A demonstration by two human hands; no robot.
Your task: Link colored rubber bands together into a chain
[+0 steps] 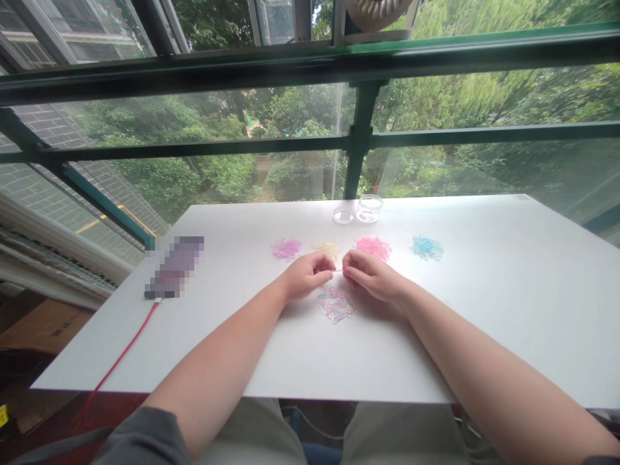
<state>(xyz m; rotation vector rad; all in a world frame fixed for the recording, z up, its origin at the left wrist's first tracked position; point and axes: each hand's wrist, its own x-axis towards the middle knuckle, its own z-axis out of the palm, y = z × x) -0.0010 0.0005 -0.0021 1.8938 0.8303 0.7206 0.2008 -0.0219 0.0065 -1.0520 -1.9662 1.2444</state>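
Observation:
My left hand [312,274] and my right hand [371,274] face each other over the middle of the white table. Both are closed in a pinch, with a thin pale band [338,270] running between the fingertips. Just below them lies a mixed-colour pile of small translucent loops [336,305]. Behind the hands are a yellow pile [326,248], partly covered by my left hand, and a pink pile [374,247]. A purple pile [286,249] sits to the left, a teal pile [427,247] to the right.
A clear round container [370,209] and a clear round lid [343,217] stand near the table's [508,310] far edge. On the left lies a blurred-out dark device [177,266] with a red cable [128,349] running off the front edge. Green railings and windows rise behind.

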